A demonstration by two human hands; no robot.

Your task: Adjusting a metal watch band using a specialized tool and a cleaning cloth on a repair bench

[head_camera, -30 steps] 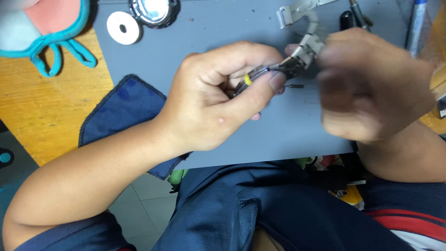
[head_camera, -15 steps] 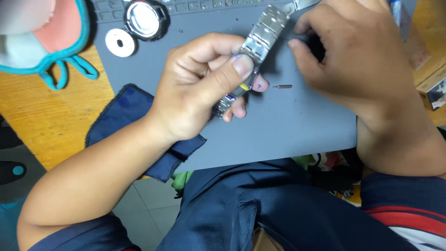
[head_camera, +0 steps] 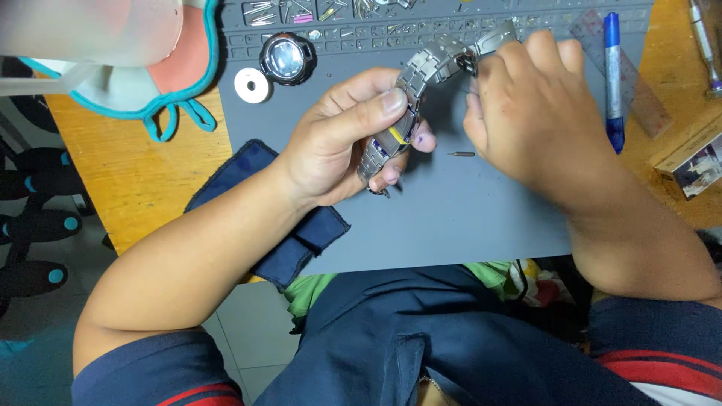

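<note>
Grey work mat (head_camera: 466,218) on the wooden bench (head_camera: 128,173). Above it, the left hand (head_camera: 338,143) pinches a silver, jointed metal watch bracelet (head_camera: 421,71) bearing a yellow tag; the right hand (head_camera: 526,113) pinches its upper end. Small pin (head_camera: 462,154) lies on the mat.

Grey work mat (head_camera: 466,218) lies under the fingers; a small metal pin (head_camera: 462,154) rests on it in the gap just below both sets of fingertips. Round watch case (head_camera: 285,58) sits up-left of the fingers, white ring (head_camera: 252,85) just left of it. Mat's top tray row (head_camera: 331,10), above the fingers, holds small metal parts. Blue pen (head_camera: 612,75) and clear ruler (head_camera: 628,83) lie right of the fingers, side by side. Dark blue cloth (head_camera: 289,240) lies down-left, over the mat edge. Wooden table (head_camera: 135,173) far left; small box (head_camera: 696,162) far right.
</note>
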